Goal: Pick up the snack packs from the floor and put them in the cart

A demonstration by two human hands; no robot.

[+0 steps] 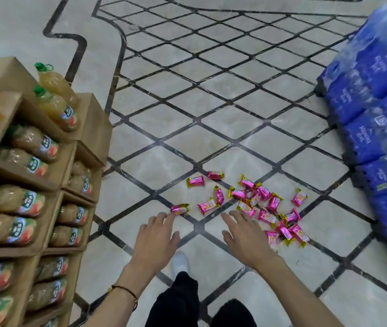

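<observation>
The floor [223, 109] is pale, shiny stone, and it glows softly where the light falls on it. Thin dark lines [197, 119] cross it and make lots of diamond shapes. A thicker dark band [82, 47] bends around the edge of the diamonds, and past it the floor is plain. On the left stand brown cardboard boxes [93, 121], stacked up like steps. They hold bottles [55, 109] of yellow juice with green caps, packed close together. On the right is a tall pile of blue packs [371, 76] wrapped in clear plastic, with something dark [323, 90] under its edge.
</observation>
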